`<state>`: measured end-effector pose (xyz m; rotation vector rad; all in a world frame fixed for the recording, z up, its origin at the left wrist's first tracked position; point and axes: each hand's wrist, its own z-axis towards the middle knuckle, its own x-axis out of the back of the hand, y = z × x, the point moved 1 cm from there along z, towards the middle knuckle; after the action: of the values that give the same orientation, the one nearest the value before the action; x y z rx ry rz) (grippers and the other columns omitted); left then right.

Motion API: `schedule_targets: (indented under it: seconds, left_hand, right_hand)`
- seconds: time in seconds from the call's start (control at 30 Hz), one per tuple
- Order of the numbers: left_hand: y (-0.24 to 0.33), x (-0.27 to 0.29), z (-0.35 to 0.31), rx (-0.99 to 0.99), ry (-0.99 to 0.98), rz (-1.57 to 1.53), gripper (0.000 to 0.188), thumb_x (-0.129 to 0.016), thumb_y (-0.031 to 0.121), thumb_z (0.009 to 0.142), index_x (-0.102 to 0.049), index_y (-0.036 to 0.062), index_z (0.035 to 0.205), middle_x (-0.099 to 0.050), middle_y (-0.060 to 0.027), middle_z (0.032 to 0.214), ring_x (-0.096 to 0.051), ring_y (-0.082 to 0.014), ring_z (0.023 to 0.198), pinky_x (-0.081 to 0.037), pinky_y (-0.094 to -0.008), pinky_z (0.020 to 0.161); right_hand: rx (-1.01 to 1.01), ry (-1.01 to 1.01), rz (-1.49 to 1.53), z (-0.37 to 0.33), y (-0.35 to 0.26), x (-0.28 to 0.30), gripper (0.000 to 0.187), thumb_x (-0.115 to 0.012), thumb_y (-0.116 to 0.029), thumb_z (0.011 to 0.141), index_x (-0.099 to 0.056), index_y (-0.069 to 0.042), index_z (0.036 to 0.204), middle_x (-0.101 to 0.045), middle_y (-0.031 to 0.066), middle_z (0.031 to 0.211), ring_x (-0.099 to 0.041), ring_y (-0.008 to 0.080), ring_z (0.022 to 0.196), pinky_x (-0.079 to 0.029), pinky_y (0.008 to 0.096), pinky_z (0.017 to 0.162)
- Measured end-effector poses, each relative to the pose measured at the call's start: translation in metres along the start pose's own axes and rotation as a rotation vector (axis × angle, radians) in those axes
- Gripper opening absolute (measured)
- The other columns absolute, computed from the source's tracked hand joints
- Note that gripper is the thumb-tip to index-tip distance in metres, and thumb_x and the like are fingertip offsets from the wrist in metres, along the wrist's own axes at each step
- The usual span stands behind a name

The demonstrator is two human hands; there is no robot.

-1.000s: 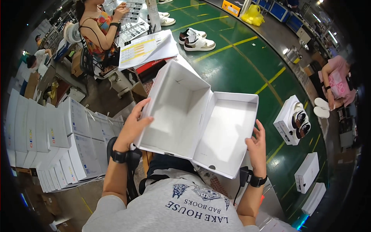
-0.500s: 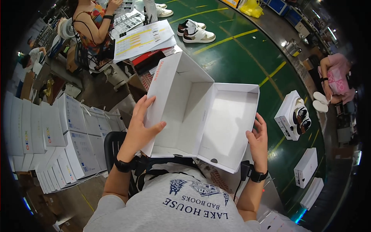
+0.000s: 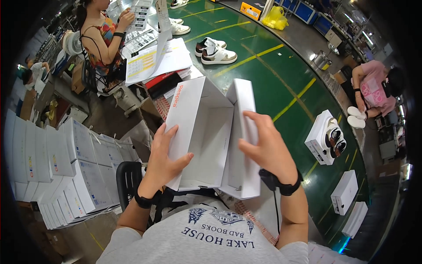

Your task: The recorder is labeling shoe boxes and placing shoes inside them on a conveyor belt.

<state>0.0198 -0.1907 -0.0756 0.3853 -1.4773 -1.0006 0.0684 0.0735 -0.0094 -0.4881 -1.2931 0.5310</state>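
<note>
In front of my body a white shoebox (image 3: 210, 141) is tilted with its inside toward me, and nothing shows in it. Its lid (image 3: 241, 174) is joined along the right side and stands partly folded in. My left hand (image 3: 163, 160) grips the box's left side, thumb near the rim and fingers along the outer wall. With fingers and thumb spread, my right hand (image 3: 273, 147) rests against the lid's outer side. Part of the lid is hidden behind that hand.
A green work table (image 3: 263, 88) curves away on the right, bearing sneakers (image 3: 216, 52), more shoeboxes (image 3: 344, 192) and papers (image 3: 162, 59). Stacked white cartons (image 3: 90, 185) stand left beside a black chair (image 3: 128, 176). Co-workers sit at far left (image 3: 99, 44) and right (image 3: 376, 88).
The lid has swung from lying wide open to nearly upright beside the box. My right hand has moved left with it, from the lid's edge onto its outer side.
</note>
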Motion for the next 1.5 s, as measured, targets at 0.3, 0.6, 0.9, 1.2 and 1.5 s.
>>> schedule_targets:
  seconds: [0.3, 0.6, 0.9, 1.2, 1.5]
  left_hand:
    - [-0.049, -0.017, 0.01, 0.007, 0.052, -0.236, 0.07, -0.069, 0.024, 0.079, -0.04, 0.0043, 0.139, -0.033, -0.0237, 0.143, -0.038, -0.0358, 0.129, -0.034, -0.0416, 0.105]
    - [-0.115, -0.068, 0.0, 0.338, 0.029, -0.972, 0.056, -0.048, 0.011, 0.096, -0.026, 0.0045, 0.147, -0.034, -0.014, 0.145, -0.051, -0.021, 0.115, -0.041, -0.0306, 0.099]
    - [-0.104, -0.061, -0.008, 0.269, -0.179, -0.607, 0.058, -0.029, 0.049, 0.102, -0.046, -0.0003, 0.129, -0.057, -0.0106, 0.114, -0.054, -0.0161, 0.104, -0.046, -0.0311, 0.093]
    - [-0.112, -0.076, -0.009, 0.366, -0.287, -1.101, 0.076, -0.063, 0.037, 0.09, -0.025, 0.0019, 0.145, -0.041, -0.0123, 0.136, -0.043, -0.0183, 0.122, -0.036, -0.0316, 0.102]
    - [-0.085, -0.062, 0.006, 0.228, -0.25, -1.026, 0.08, -0.064, 0.038, 0.089, -0.023, 0.0029, 0.147, -0.04, -0.012, 0.138, -0.04, -0.0198, 0.125, -0.032, -0.0314, 0.104]
  right_hand:
    - [0.147, -0.206, -0.139, 0.057, -0.064, -0.065, 0.058, -0.067, -0.024, 0.08, -0.046, 0.002, 0.127, -0.052, 0.0301, 0.107, -0.062, 0.0464, 0.083, -0.052, 0.0479, 0.076]
    - [-0.237, -0.164, -0.12, 0.015, 0.062, -0.085, 0.097, -0.081, -0.035, 0.072, -0.027, 0.008, 0.14, -0.034, 0.034, 0.138, -0.037, 0.0426, 0.13, -0.035, 0.0453, 0.106]
    - [-0.237, -0.221, 0.453, -0.019, 0.034, -0.109, 0.09, -0.077, -0.018, 0.079, -0.016, 0.006, 0.14, -0.051, 0.0226, 0.121, -0.054, 0.0327, 0.11, -0.046, 0.0367, 0.093]
    - [-0.059, -0.23, 0.267, -0.032, 0.082, -0.122, 0.079, -0.071, -0.031, 0.082, -0.031, -0.006, 0.146, -0.048, 0.0192, 0.137, -0.048, 0.0251, 0.121, -0.038, 0.0345, 0.1]
    - [-0.73, -0.303, 0.885, -0.097, 0.154, -0.125, 0.071, -0.073, -0.026, 0.082, -0.04, -0.005, 0.141, -0.049, 0.0205, 0.134, -0.052, 0.0276, 0.114, -0.041, 0.042, 0.094]
